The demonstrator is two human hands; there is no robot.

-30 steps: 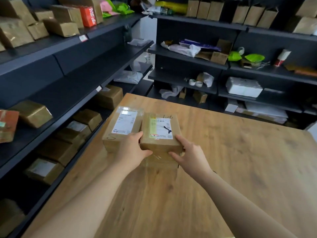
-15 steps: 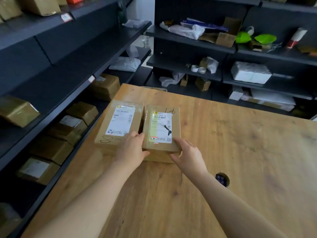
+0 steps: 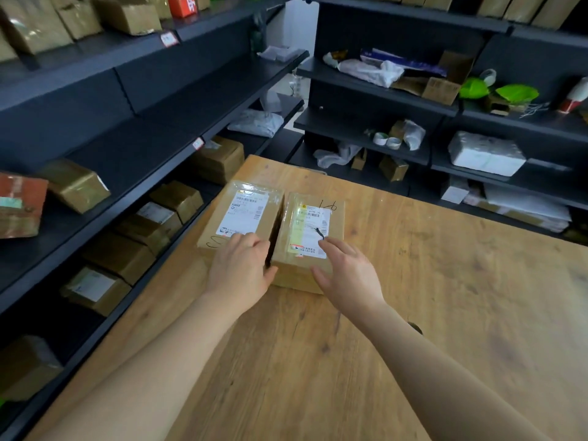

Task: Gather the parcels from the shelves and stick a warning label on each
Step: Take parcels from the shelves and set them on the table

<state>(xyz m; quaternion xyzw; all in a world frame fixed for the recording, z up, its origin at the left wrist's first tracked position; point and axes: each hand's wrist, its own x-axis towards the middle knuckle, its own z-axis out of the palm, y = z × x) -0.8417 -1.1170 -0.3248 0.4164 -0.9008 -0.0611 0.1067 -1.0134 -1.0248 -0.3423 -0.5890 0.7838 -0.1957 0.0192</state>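
Neither of our hands grips anything: our left hand [image 3: 238, 270] rests, fingers loosely bent, on the near edge of the left parcel [image 3: 245, 208]; our right hand [image 3: 348, 276] spreads open over the right parcel [image 3: 310, 224] (contact unclear); both parcels lie side by side on the wooden table [image 3: 413, 313].

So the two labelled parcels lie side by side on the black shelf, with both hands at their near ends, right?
Not quite. In the head view the left parcel and right parcel lie side by side on the wooden table, not the shelf. The left hand and right hand are at their near ends.
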